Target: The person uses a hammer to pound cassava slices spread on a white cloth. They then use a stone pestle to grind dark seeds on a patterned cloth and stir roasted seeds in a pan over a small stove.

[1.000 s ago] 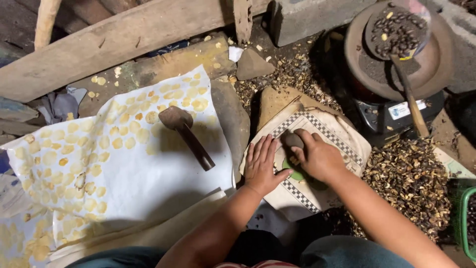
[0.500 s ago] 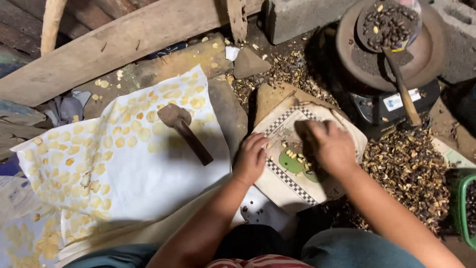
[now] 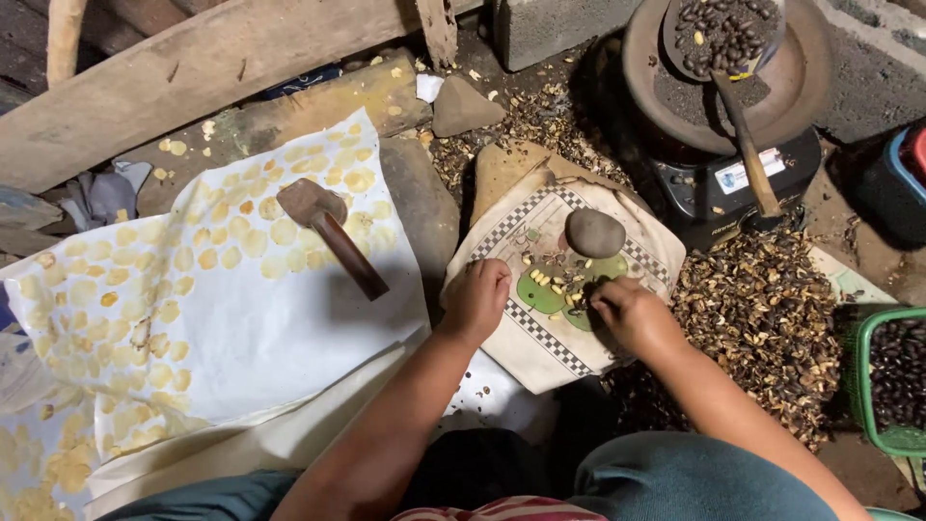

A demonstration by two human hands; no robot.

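A cream cloth with a checked border (image 3: 540, 338) lies over a flat slab in front of me. A rounded grey stone (image 3: 594, 233) rests on it, free of both hands. Pale shelled kernels (image 3: 558, 282) lie scattered on the cloth's green patches. My left hand (image 3: 476, 301) rests curled on the cloth's left edge, fingers closed, and whether it pinches anything is hidden. My right hand (image 3: 629, 311) sits at the lower right, its fingertips pinching at the kernels.
A white sheet (image 3: 280, 347) covered with flattened yellow discs lies to the left, a wooden mallet (image 3: 333, 234) on it. Dark husks (image 3: 762, 328) heap on the right. A round pan and a ladle of dark seeds (image 3: 725, 34) stand far right, a green basket (image 3: 883, 386) at the right edge.
My right hand let go of the grey stone and drew back to the kernels. My left hand slid to the cloth's left edge. The stone now lies uncovered.
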